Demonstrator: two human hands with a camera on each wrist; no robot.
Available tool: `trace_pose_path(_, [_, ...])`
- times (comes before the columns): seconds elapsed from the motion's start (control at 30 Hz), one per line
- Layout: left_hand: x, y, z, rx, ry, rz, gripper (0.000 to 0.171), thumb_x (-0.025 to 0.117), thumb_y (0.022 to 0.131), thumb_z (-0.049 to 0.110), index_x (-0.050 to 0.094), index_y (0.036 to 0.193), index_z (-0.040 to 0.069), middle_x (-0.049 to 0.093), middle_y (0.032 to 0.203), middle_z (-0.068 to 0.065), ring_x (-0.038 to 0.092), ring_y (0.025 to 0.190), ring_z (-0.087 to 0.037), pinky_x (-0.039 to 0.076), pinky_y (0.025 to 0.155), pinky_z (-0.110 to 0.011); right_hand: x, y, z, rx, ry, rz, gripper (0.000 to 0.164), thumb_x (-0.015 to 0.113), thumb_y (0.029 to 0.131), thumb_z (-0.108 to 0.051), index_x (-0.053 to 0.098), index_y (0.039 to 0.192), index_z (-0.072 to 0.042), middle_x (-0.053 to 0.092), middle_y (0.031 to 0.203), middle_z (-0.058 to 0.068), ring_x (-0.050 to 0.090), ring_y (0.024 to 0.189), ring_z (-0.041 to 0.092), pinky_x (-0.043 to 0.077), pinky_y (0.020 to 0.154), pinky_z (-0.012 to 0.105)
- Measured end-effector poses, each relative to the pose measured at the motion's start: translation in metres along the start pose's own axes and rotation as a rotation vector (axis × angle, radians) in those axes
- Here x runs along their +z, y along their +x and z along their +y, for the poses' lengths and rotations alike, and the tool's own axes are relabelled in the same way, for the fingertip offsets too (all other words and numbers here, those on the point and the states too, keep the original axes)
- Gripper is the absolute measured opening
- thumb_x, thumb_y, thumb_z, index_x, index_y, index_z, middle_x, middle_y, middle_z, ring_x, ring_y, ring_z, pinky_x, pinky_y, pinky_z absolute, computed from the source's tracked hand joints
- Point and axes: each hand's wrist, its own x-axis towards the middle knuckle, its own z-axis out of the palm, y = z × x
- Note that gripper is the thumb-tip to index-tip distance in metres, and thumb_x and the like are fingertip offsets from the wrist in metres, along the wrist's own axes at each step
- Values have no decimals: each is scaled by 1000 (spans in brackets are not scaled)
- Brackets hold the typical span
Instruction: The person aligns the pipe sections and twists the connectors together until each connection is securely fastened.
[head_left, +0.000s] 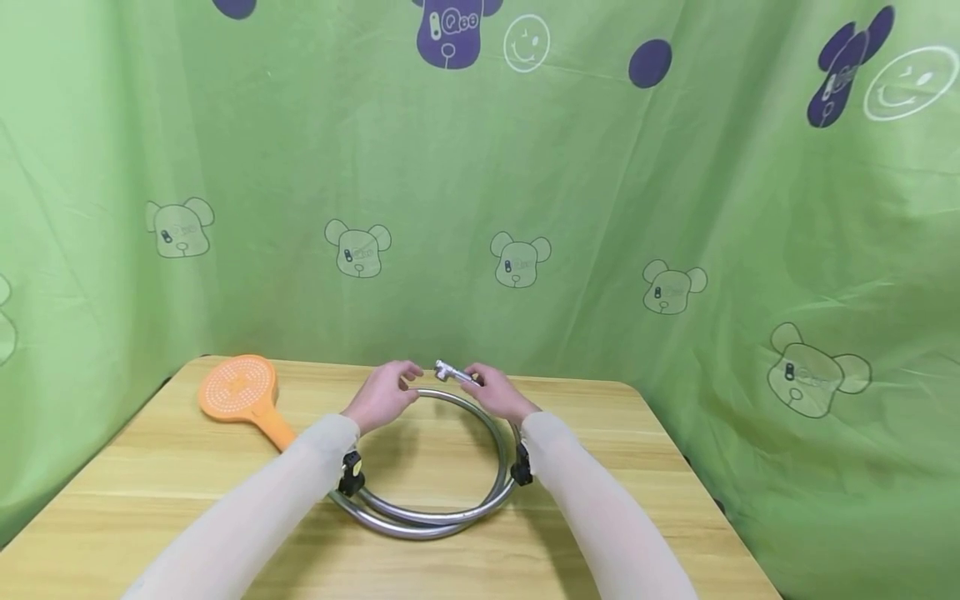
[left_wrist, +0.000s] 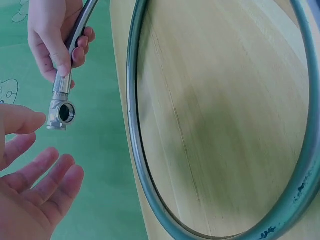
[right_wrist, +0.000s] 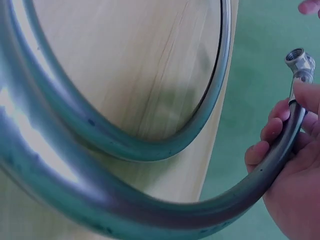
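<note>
A grey metallic shower hose [head_left: 417, 531] lies looped on the wooden table. My right hand [head_left: 495, 392] grips one end of it, above the table's far edge. At that end sits a chrome elbow fitting [left_wrist: 62, 114], its round threaded mouth facing outward. In the right wrist view, the thumb lies along the hose end just behind the fitting [right_wrist: 302, 62], with fingers curled around the hose. Across from it, my left hand [head_left: 386, 393] holds nothing; its fingers are parted and loosely bent, a short gap from the fitting. An orange shower head [head_left: 240, 388] lies left of my left hand.
The shower head's handle [head_left: 274, 428] runs under my left forearm in the head view. A green curtain [head_left: 450, 167] with printed bear faces hangs behind the wooden table [head_left: 615, 467] and along its sides.
</note>
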Motion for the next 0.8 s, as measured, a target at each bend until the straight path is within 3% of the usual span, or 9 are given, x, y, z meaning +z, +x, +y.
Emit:
trace_pose_path(0.3, [2, -1, 0, 11, 42, 8, 36, 71, 89, 10, 66, 125, 12, 67, 119, -9, 65, 103, -22, 58, 88, -39, -2, -3, 10, 80, 0, 50, 22, 56, 102, -18, 61, 118, -3, 61, 89, 12, 43, 63, 10, 38, 52, 21])
trace_pose_path(0.63, [2, -2, -4, 14, 55, 2, 34, 71, 90, 10, 67, 123, 9, 70, 113, -9, 65, 100, -21, 57, 90, -41, -2, -6, 15, 126, -61, 113, 27, 57, 102, -19, 62, 121, -1, 64, 100, 9, 57, 85, 19, 50, 71, 30])
trace_pose_path(0.8, [2, -2, -3, 18, 67, -7, 31, 71, 90, 11, 67, 121, 9, 70, 109, -9, 65, 99, -22, 56, 90, -42, -3, -8, 21, 169, -94, 147, 22, 58, 101, -20, 64, 115, -3, 62, 91, 8, 54, 76, 20, 47, 63, 30])
